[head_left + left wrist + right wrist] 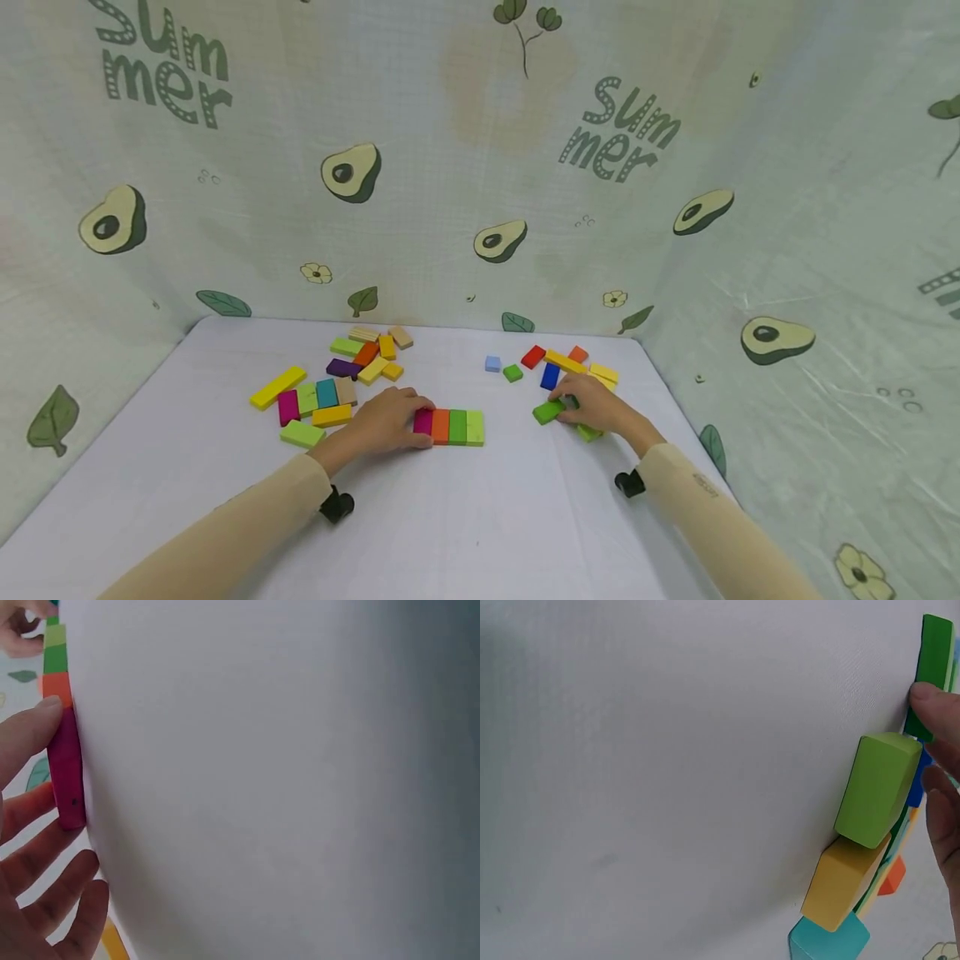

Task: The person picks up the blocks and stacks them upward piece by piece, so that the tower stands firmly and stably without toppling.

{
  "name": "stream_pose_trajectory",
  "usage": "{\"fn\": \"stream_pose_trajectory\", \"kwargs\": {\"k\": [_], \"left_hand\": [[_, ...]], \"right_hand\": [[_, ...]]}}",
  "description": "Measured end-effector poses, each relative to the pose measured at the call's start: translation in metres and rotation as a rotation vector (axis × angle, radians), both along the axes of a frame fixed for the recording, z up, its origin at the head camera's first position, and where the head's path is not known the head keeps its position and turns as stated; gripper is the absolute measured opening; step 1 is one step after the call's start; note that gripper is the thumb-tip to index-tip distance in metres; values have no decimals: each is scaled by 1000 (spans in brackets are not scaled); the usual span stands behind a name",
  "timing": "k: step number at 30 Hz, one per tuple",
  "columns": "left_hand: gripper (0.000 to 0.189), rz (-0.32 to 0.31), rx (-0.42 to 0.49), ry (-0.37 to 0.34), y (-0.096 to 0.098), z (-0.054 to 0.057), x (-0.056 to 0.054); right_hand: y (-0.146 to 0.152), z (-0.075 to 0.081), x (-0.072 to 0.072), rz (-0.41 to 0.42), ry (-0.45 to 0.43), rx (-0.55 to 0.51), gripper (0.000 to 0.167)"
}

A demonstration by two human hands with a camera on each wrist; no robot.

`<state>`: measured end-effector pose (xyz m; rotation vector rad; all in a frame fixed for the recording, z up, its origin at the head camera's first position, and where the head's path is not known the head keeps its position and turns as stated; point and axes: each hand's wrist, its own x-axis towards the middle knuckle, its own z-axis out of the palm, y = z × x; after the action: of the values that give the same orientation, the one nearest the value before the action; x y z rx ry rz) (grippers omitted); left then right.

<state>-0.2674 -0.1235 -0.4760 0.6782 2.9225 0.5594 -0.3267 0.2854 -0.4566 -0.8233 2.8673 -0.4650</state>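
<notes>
A short row of flat wooden blocks lies mid-table: magenta [423,422], orange [440,427], green [457,427] and light green [475,427]. At the row's left end my left hand [386,421] holds the magenta block between thumb and fingers, the thumb [45,712] at its near end beside the orange one. Off to the right, my right hand [592,402] pinches a green block [548,412], its thumb [928,697] on the block's side. A light green block [877,787] lies close under that hand, beside a yellow block [844,881].
Loose coloured blocks lie at the left, among them a long yellow one [277,387] and a purple one [343,368]. Behind my right hand are a blue block [551,376], a red block [533,357] and a small light blue one [492,364]. Patterned cloth [420,167] hangs behind the table.
</notes>
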Motion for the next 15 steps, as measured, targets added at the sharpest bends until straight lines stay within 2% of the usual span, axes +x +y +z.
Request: {"fn": "stream_pose_trajectory", "kwargs": {"k": [7,15], "left_hand": [[63,-9,70,-53,-1,-3,-1],[68,10,141,-100,0,-4,-2]], "right_hand": [[-17,5,9,20,-46,-102,25],[-66,10,8,14,-98,-212,24]]}}
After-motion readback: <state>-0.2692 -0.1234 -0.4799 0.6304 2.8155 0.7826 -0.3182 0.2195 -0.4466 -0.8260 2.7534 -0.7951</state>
